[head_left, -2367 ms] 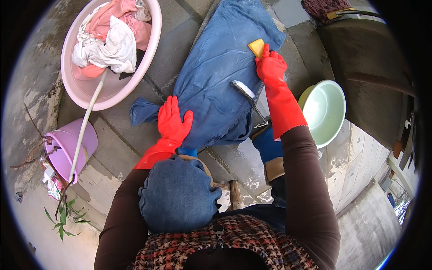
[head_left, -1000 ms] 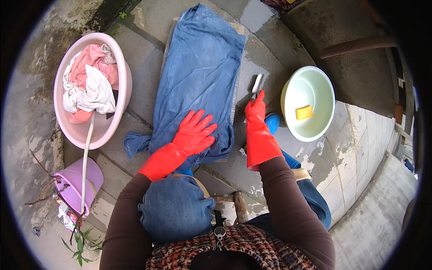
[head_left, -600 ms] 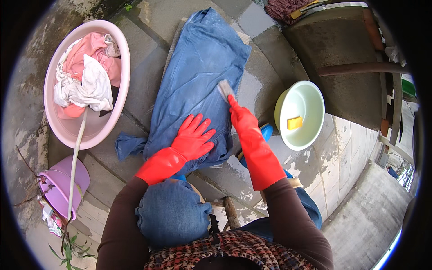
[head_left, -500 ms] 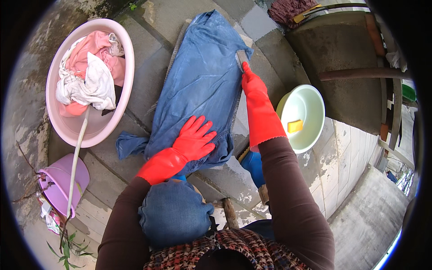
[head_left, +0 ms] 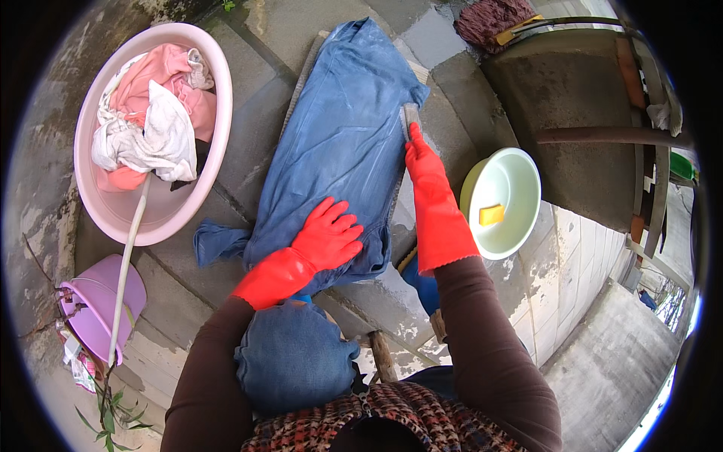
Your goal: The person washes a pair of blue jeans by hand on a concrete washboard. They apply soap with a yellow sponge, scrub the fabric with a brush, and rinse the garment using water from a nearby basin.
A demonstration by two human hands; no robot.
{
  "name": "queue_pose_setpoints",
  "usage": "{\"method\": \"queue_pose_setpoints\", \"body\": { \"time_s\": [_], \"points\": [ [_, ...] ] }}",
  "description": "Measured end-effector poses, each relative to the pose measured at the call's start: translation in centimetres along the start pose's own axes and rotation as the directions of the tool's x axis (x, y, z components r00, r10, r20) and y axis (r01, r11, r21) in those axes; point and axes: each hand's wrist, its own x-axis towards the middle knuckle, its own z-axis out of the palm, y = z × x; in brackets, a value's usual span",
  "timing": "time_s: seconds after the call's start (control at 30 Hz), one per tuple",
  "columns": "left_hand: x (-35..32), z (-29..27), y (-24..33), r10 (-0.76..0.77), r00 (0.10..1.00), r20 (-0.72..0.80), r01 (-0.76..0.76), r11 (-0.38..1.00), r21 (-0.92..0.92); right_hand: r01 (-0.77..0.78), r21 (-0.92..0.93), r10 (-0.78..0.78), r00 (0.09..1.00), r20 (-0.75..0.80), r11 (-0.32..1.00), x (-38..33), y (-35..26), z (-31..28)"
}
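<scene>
A blue denim garment (head_left: pixel 343 143) lies spread flat on a washboard on the concrete ground. My left hand (head_left: pixel 327 237), in a red rubber glove, presses flat on the garment's near end with fingers spread. My right hand (head_left: pixel 418 154), also in a red glove, is closed on a scrub brush (head_left: pixel 410 115) that rests on the garment's right edge. A yellow soap bar (head_left: pixel 491 215) lies inside a pale green basin (head_left: pixel 520 181) to the right of my right forearm.
A pink basin (head_left: pixel 113 215) with pink and white laundry sits at the left, a white hose (head_left: pixel 124 271) running into it. A purple bucket (head_left: pixel 105 305) stands at lower left. A concrete block (head_left: pixel 572 98) and a brown rag (head_left: pixel 493 19) lie at upper right.
The right hand left the soap in the green basin, picked up the brush, and moved it up along the garment's right edge. The left hand stayed pressed on the denim.
</scene>
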Motion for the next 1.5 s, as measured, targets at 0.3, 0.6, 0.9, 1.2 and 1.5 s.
{"method": "queue_pose_setpoints", "body": {
  "time_s": [0.3, 0.6, 0.9, 1.2, 1.5],
  "points": [
    [-0.2, 0.1, 0.4, -0.058, 0.995, 0.083, 0.058, 0.998, 0.003, 0.122, -0.098, -0.067, 0.895, 0.442, 0.988, -15.1, 0.5, 3.7],
    [0.1, -0.1, 0.8, -0.079, 0.996, 0.051, 0.078, 0.997, 0.017, 0.023, -0.147, -0.014, 0.998, 0.058, 0.989, 6.5, -7.2, -0.5],
    [-0.6, 0.8, 0.5, -0.022, 0.987, 0.160, 0.016, 0.999, 0.038, 0.367, -0.166, -0.234, 0.819, 0.524, 0.915, -8.8, -2.9, 2.8],
    [-2.4, -3.7, -1.1, -0.347, 0.925, -0.157, 0.374, 0.905, 0.203, -0.327, 0.319, 0.177, 0.890, 0.420, 0.889, -8.0, -7.5, 3.5],
    [-5.4, -2.8, -3.0, -0.526, 0.821, -0.222, 0.571, 0.757, 0.318, 0.233, -0.096, -0.218, 0.966, 0.141, 0.968, 7.1, -8.3, 2.2]
  ]
}}
